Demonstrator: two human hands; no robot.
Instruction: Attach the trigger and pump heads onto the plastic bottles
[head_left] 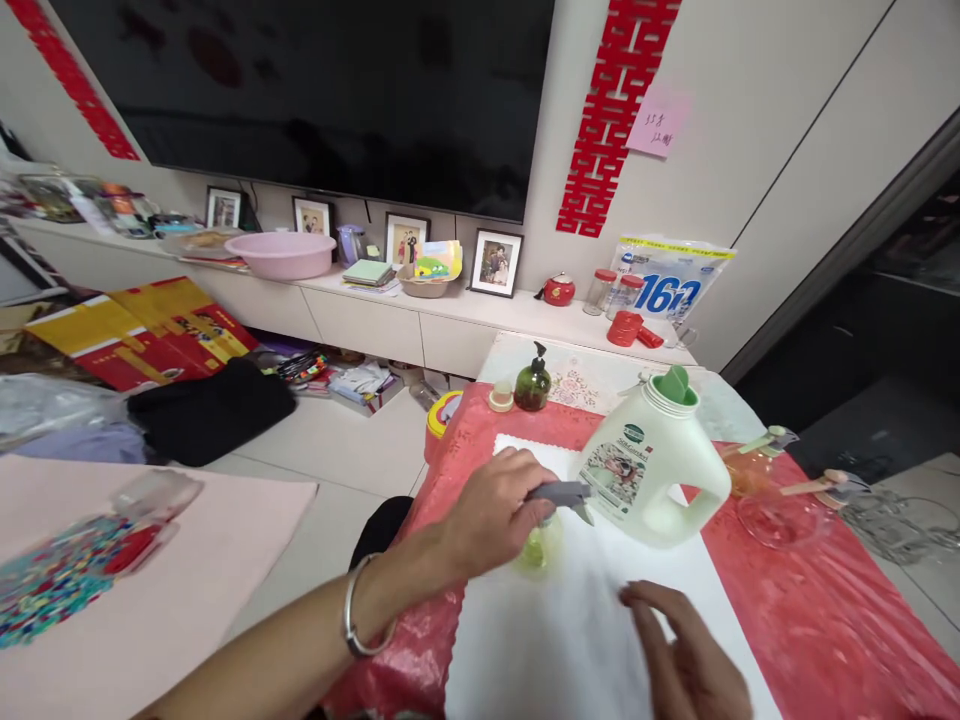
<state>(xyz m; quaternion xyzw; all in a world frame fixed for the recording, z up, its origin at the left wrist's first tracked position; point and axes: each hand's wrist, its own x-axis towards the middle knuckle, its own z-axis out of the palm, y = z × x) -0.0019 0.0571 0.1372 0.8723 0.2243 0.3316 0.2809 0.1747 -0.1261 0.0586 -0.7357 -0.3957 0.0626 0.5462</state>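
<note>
My left hand [499,510] is wrapped round the grey trigger head of a spray bottle [536,548], whose clear body has yellow-green liquid low in it. The nozzle points right. A pale green jug [652,470] with a green cap stands upright just beyond, its label facing me. At the lower right, my right hand [690,655] hovers over the white sheet [570,640], apart from the bottle. Its thumb and index fingertips are pinched close together, slightly blurred; whether anything is between them I cannot make out.
A dark green pump bottle [533,382] and a small pale jar [501,397] stand at the back of the red-covered table [825,620]. On the right are an orange spray bottle [754,465] and a clear bowl [784,518]. Colourful small pieces [67,570] lie on the left-hand pink surface.
</note>
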